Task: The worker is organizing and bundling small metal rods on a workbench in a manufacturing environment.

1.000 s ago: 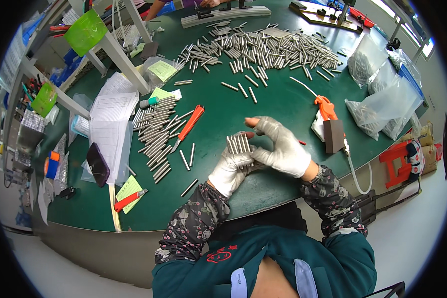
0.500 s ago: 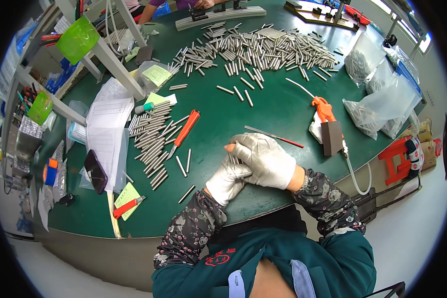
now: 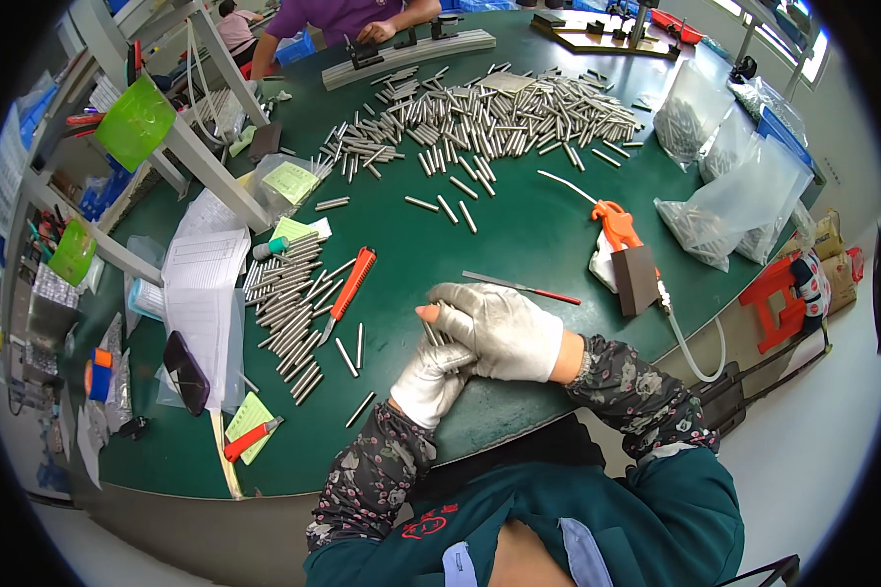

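Both my hands wear whitish gloves and are cupped together above the near edge of the green table. My left hand (image 3: 429, 384) is closed below, with short metal rods (image 3: 432, 334) partly showing between the palms. Over them folds my right hand (image 3: 509, 331), closed on the same rods, a bare fingertip poking out of its glove. How many rods are inside is hidden. Just beyond the hands lies a thin file (image 3: 524, 288) with a red handle. To the left are a few loose rods (image 3: 359, 409) and a red utility knife (image 3: 350, 292) beside a layered bundle of rods (image 3: 289, 308).
A large heap of metal rods (image 3: 504, 112) covers the far middle. At right are an orange air gun (image 3: 617, 225), a brown block (image 3: 635, 281) and bags of rods (image 3: 700, 225). Papers (image 3: 201, 284), a phone (image 3: 186, 372) and another cutter (image 3: 252, 439) lie left. A person in purple (image 3: 338, 15) sits opposite.
The view has shifted slightly, so the table's contents appear further left. My hands stay clasped around the rods. More of the person opposite shows now.
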The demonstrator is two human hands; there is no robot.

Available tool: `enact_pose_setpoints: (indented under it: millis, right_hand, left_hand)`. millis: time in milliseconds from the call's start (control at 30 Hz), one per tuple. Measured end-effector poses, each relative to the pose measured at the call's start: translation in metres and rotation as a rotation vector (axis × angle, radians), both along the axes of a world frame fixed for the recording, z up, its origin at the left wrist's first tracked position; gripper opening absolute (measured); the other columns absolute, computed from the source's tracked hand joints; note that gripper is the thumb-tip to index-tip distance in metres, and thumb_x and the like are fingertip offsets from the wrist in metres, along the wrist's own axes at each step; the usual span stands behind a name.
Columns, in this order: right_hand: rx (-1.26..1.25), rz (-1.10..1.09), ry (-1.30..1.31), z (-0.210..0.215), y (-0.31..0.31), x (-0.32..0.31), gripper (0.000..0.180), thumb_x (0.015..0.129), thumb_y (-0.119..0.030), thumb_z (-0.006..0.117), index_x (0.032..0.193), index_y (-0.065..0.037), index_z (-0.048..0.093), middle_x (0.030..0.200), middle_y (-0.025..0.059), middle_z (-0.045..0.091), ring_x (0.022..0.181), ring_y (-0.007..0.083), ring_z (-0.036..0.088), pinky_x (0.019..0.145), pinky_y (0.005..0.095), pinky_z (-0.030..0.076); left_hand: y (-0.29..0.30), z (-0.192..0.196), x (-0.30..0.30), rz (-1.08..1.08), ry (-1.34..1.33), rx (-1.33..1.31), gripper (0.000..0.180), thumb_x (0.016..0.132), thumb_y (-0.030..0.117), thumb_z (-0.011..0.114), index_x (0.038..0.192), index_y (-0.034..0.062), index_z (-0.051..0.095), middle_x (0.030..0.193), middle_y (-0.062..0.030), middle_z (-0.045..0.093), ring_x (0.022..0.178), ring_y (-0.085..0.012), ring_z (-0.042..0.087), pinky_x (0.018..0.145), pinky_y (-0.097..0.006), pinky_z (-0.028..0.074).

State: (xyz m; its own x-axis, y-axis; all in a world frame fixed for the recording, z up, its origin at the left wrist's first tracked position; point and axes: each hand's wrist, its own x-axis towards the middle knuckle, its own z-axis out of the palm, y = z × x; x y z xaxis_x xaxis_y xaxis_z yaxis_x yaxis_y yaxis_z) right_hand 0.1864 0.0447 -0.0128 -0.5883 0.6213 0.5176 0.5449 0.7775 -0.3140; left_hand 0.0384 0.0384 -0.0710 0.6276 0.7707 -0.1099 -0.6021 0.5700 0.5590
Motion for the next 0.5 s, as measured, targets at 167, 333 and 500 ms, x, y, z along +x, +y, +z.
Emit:
enact_pose_setpoints:
  millis: [167, 333, 500]
  right_hand:
    - [-0.156, 0.019, -0.002, -0.003, 0.002, 0.001, 0.055, 0.06, -0.014, 0.07, 0.11, -0.005, 0.048, 0.105, 0.0152, 0.052, 0.093, 0.0328, 0.053, 0.078, 0.0381, 0.045]
    - [-0.169, 0.023, 0.05, 0.006, -0.002, -0.004, 0.051, 0.064, -0.018, 0.065, 0.107, 0.002, 0.05, 0.099, 0.0155, 0.054, 0.094, 0.0317, 0.053, 0.081, 0.0371, 0.043]
    - [-0.294, 0.04, 0.017, -0.004, 0.002, -0.003, 0.065, 0.059, -0.026, 0.072, 0.114, -0.002, 0.047, 0.112, 0.015, 0.051, 0.102, 0.0319, 0.05, 0.086, 0.0374, 0.042]
  left_hand:
    - [0.002, 0.004, -0.002, -0.041, 0.019, -0.033, 0.058, 0.068, -0.004, 0.062, 0.119, 0.0097, 0.041, 0.109, -0.0042, 0.053, 0.103, -0.0192, 0.052, 0.091, -0.033, 0.043]
    - [-0.001, 0.0, 0.0, 0.04, 0.1, 0.051, 0.065, 0.064, -0.001, 0.065, 0.122, 0.0094, 0.037, 0.114, -0.0048, 0.049, 0.11, -0.0218, 0.047, 0.092, -0.036, 0.042]
    - [0.002, 0.0, 0.001, 0.052, 0.098, 0.03, 0.055, 0.069, -0.007, 0.058, 0.119, 0.0092, 0.039, 0.109, -0.0034, 0.051, 0.102, -0.0188, 0.052, 0.085, -0.031, 0.047]
